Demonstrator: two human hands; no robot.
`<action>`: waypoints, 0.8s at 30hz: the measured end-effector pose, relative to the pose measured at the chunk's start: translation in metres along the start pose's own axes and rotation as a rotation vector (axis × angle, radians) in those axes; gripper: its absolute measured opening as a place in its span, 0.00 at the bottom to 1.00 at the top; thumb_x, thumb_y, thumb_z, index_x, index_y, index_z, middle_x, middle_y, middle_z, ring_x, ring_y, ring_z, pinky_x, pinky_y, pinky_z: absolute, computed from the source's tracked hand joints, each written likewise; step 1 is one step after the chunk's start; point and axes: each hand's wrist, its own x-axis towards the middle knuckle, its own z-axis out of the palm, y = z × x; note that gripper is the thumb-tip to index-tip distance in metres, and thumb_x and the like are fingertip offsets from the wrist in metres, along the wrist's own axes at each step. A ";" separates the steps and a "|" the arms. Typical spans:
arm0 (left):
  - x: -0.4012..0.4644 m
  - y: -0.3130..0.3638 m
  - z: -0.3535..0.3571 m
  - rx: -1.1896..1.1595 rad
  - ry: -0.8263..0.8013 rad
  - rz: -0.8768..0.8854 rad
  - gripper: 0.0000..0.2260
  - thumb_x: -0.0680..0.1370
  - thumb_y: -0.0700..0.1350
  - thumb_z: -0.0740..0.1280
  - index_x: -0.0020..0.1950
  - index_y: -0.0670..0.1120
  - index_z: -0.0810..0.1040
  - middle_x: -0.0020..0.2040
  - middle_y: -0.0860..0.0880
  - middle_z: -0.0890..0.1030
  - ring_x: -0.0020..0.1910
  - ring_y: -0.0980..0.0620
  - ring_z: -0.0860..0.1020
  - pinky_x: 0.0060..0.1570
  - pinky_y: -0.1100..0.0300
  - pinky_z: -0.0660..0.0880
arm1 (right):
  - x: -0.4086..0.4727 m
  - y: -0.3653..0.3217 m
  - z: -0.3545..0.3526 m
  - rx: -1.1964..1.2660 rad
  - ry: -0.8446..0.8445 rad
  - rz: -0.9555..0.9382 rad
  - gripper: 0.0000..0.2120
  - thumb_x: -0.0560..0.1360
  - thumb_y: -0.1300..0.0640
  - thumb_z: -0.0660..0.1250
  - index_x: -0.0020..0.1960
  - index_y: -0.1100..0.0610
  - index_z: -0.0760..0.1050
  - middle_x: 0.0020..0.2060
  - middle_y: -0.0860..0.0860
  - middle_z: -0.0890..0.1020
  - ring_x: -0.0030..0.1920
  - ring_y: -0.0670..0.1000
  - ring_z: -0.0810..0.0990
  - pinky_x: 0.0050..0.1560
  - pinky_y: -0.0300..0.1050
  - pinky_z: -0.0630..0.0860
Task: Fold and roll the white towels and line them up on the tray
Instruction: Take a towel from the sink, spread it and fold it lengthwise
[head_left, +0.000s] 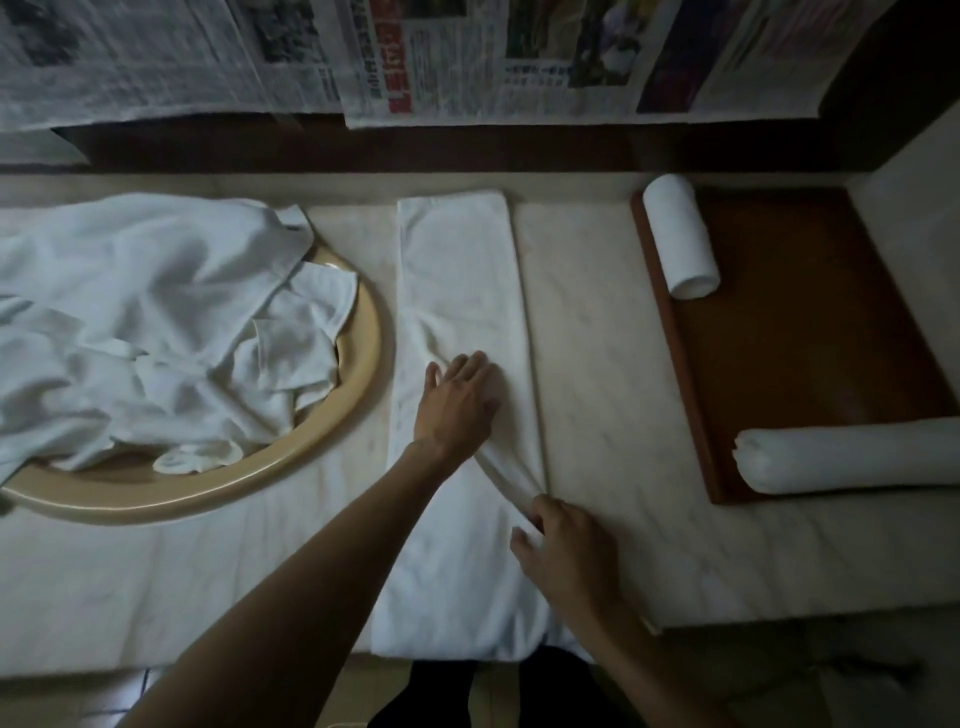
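A long white towel (457, 270) lies folded into a narrow strip down the middle of the pale counter, its near end hanging over the front edge. My left hand (460, 400) presses flat on the strip with straight fingers. My right hand (561, 551) pinches the towel's right edge and lifts a fold of it. On the brown wooden tray (810, 332) at the right lie two rolled white towels: a short one (680, 236) at the far left corner and a long one (852, 454) across the near edge.
A round beige basin (358, 374) at the left holds a heap of loose white towels (145, 322). Newspaper sheets (467, 57) cover the wall behind. A dark wooden ledge runs along the back of the counter (597, 322).
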 end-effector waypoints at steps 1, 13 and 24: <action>0.001 0.001 -0.002 -0.001 -0.003 -0.005 0.20 0.79 0.49 0.64 0.71 0.48 0.69 0.73 0.51 0.68 0.72 0.48 0.65 0.71 0.40 0.59 | -0.001 -0.004 -0.006 -0.030 -0.037 0.001 0.11 0.73 0.45 0.70 0.42 0.52 0.75 0.39 0.50 0.83 0.40 0.53 0.82 0.36 0.44 0.71; 0.000 -0.007 -0.022 -0.058 -0.077 0.005 0.23 0.78 0.48 0.68 0.74 0.48 0.70 0.74 0.51 0.67 0.74 0.49 0.65 0.73 0.42 0.56 | -0.015 -0.077 -0.011 0.596 -0.651 -0.062 0.06 0.81 0.54 0.64 0.46 0.54 0.73 0.37 0.53 0.83 0.34 0.46 0.80 0.40 0.44 0.78; -0.162 0.002 -0.010 -0.554 0.249 -0.665 0.18 0.76 0.52 0.73 0.63 0.48 0.76 0.54 0.51 0.79 0.42 0.55 0.79 0.47 0.52 0.79 | 0.114 -0.056 -0.006 0.270 -0.194 -0.458 0.11 0.75 0.63 0.67 0.55 0.53 0.82 0.55 0.48 0.83 0.51 0.50 0.81 0.52 0.47 0.78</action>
